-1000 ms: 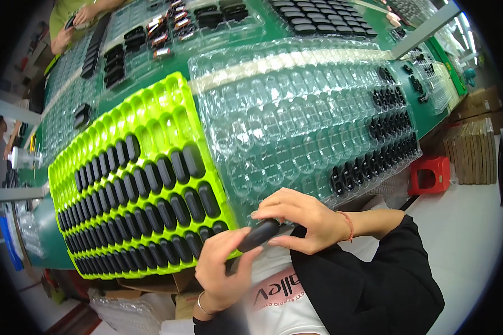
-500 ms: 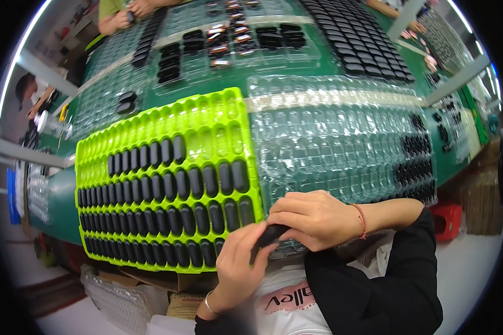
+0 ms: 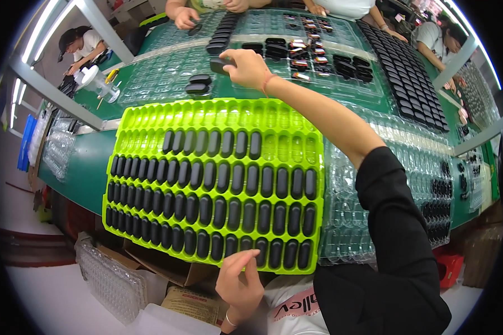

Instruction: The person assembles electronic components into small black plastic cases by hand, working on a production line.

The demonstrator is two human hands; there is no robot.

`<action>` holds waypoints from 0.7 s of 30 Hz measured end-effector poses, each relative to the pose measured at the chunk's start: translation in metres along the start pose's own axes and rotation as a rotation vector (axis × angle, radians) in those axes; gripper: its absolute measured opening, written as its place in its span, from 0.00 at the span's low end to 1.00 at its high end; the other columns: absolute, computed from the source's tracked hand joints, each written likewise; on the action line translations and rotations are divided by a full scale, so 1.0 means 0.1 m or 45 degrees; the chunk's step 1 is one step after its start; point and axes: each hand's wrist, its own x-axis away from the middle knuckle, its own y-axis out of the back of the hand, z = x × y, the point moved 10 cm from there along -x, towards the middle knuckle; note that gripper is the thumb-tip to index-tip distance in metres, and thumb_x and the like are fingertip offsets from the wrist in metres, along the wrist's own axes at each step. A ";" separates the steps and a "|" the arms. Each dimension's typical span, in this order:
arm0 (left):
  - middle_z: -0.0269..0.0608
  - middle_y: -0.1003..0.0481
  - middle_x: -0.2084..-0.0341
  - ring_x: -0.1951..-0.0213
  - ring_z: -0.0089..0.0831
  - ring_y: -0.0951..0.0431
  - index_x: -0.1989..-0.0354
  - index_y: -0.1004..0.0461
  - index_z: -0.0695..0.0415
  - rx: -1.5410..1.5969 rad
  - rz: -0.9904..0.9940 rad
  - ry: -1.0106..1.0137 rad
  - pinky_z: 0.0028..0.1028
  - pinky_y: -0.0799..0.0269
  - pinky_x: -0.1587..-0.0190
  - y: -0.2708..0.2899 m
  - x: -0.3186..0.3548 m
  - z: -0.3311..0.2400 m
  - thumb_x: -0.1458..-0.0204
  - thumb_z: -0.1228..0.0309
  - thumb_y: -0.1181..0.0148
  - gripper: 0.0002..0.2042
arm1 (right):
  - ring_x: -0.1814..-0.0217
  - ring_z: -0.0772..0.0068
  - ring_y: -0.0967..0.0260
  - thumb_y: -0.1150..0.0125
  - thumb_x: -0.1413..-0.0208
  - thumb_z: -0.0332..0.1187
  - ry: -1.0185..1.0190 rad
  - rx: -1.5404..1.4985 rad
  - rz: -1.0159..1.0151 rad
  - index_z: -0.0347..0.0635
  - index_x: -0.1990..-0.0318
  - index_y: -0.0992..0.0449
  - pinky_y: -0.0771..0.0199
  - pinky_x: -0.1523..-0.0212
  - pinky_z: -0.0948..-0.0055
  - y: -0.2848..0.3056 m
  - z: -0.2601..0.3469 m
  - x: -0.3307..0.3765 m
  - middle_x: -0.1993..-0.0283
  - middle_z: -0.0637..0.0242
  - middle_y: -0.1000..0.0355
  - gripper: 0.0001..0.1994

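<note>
My right hand (image 3: 245, 68) is stretched out across the table, beyond the far edge of the lime-green tray (image 3: 109, 167). Its fingers and thumb grip a smooth black oval case (image 3: 219, 66), just above a pair of black oval pieces (image 3: 198, 84) on a clear plastic tray (image 3: 151, 84). My left hand (image 3: 240, 285) is at the near edge of the green tray, thumb and fingertips drawn together with nothing visible in them. Rows of black oval cases (image 3: 223, 177) fill the near slots of the green tray; the far row of slots (image 3: 207, 114) holds none.
More clear trays (image 3: 349, 223) lie to the right, some holding black pieces (image 3: 435, 209). Beyond are parts with shiny orange pieces (image 3: 300, 53) and a long black-filled tray (image 3: 411, 84). Co-workers' hands (image 3: 185, 18) work across the table. Metal posts (image 3: 56, 92) rise at the sides.
My right hand has left my left hand and reached far forward, holding a black case. My left hand is now alone by the tray's near edge. The view has shifted.
</note>
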 end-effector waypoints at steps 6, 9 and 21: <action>0.46 0.19 0.66 0.65 0.32 0.19 0.58 0.25 0.65 0.042 -0.084 0.145 0.24 0.23 0.61 0.27 0.06 0.26 0.50 0.89 0.40 0.12 | 0.53 0.54 0.24 0.35 0.49 0.37 -0.135 0.086 0.099 0.51 0.54 0.19 0.25 0.50 0.58 -0.75 -0.16 -0.42 0.57 0.58 0.21 0.14; 0.46 0.19 0.67 0.65 0.31 0.19 0.58 0.25 0.66 0.049 -0.109 0.203 0.24 0.22 0.61 0.34 0.08 0.39 0.50 0.89 0.40 0.11 | 0.54 0.52 0.24 0.35 0.49 0.37 -0.118 0.018 0.175 0.52 0.57 0.16 0.24 0.50 0.60 -1.00 -0.24 -0.47 0.57 0.57 0.21 0.12; 0.46 0.23 0.70 0.67 0.42 0.23 0.65 0.25 0.62 -0.558 -0.066 -0.211 0.34 0.28 0.63 0.46 -1.29 0.54 0.47 0.82 0.40 0.03 | 0.60 0.55 0.21 0.39 0.47 0.33 0.094 -0.355 0.386 0.42 0.60 0.17 0.23 0.55 0.62 0.03 0.28 0.57 0.63 0.55 0.20 0.10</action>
